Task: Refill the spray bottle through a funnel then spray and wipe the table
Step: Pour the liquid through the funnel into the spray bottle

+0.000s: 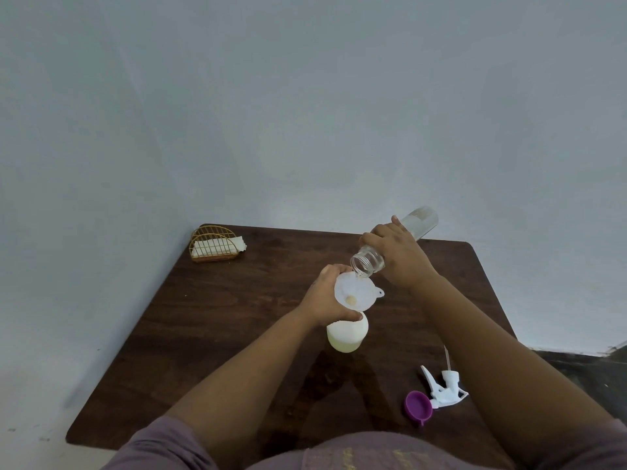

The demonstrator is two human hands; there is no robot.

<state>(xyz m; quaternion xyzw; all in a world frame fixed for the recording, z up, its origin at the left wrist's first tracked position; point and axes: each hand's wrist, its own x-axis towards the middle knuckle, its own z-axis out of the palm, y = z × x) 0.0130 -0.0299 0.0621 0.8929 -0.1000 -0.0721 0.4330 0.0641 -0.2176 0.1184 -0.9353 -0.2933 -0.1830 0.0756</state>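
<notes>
A white spray bottle (346, 335) without its head stands mid-table, a white funnel (356, 293) seated in its neck. My left hand (327, 296) grips the funnel's rim and the bottle's top. My right hand (398, 256) holds a clear bottle (368, 261), tilted steeply with its open mouth over the funnel's edge. The white trigger sprayer head (442, 388) with its dip tube lies at the table's front right, beside a purple cap (419, 407).
A gold wire holder (213, 245) with white folded napkins stands at the dark wooden table's (217, 334) back left corner. A plain pale wall runs behind and to the left. Dark floor shows past the table's right edge.
</notes>
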